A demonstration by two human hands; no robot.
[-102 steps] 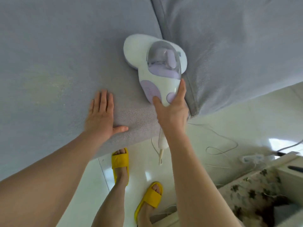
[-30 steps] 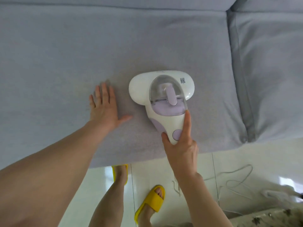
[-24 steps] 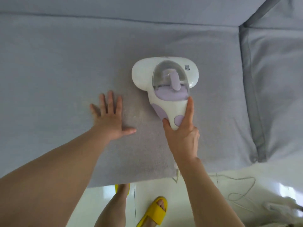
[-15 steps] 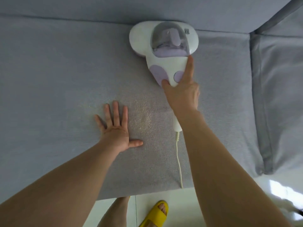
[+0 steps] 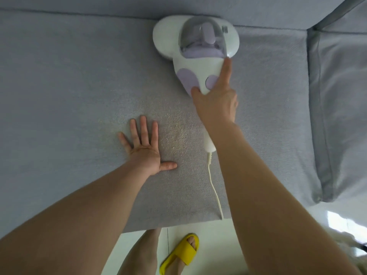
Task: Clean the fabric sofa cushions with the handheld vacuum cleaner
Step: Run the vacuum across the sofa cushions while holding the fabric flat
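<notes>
Handheld vacuum (image 5: 195, 54), white w/ lilac patches and a clear dust cup on top, sits flat on the grey seat cushion (image 5: 79, 86), its wide head pushed up against the back cushion (image 5: 119, 5) at the far edge of the seat. Right hand (image 5: 216, 104) grips the vacuum's handle: thumb wrapped on the left side of the body, index finger laid straight along the top toward the dust cup, tip just touching its lower right corner; the other fingers are hidden under the handle (can't see how they lie). The handle's tail sticks out below the wrist, and the white cord (image 5: 215, 191) runs from it back across the cushion and drops over the front edge.

Left hand (image 5: 144, 147) lies palm-down on the same cushion, fingers straight and spread, thumb out to the right, holding nothing, near the vacuum's tail but apart from it, well short of the head. Fabric betw. the two hands looks rougher and lighter than the rest.

To the right, a second seat cushion (image 5: 341, 116) butts against this one w/ a dark seam between. Below the sofa front: pale tiled floor (image 5: 139, 241), a bare leg, and a foot in a yellow slipper (image 5: 181, 253).
</notes>
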